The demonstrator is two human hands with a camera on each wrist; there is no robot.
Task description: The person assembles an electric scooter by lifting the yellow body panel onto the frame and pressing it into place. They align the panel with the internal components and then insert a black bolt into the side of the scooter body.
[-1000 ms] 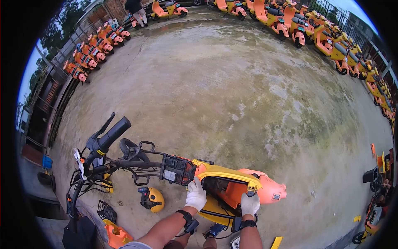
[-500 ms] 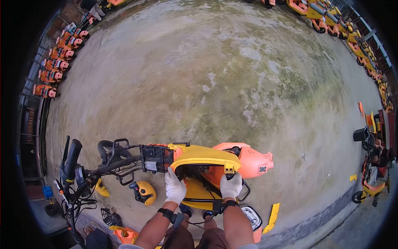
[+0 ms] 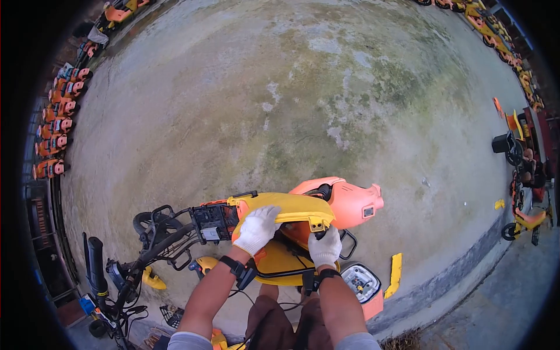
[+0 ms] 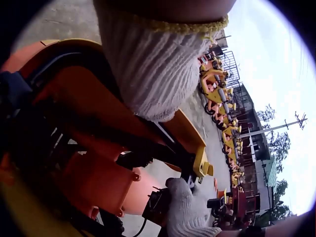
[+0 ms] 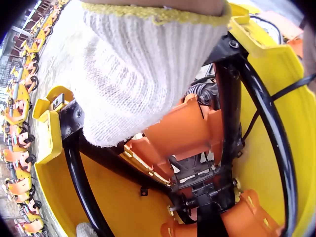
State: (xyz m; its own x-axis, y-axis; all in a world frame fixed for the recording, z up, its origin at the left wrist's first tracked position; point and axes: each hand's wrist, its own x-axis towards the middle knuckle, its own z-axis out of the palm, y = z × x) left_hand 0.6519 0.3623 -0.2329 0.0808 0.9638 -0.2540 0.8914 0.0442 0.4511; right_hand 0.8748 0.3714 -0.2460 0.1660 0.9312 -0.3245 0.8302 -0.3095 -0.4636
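A partly stripped scooter has a yellow side panel along its far side and another yellow side panel on the near side. My left hand, in a white knit glove, grips the far panel's upper edge; a glove tip shows on the panel's inner face. My gloved right hand holds the rear end of the black frame, between two bracket plates. Its fingertips are hidden in the right wrist view. Orange inner parts lie down between the panels. Behind them sits the pink-orange tail cover.
Black handlebars and cables stand at left. A white-lined box and a yellow strip lie at right on the concrete. Rows of scooters line the yard's edges; another stripped scooter stands far right.
My left hand has shifted from the panel's front end rearward and up over its edge. My right hand stays at the rear frame end. The head view has tilted down and turned.
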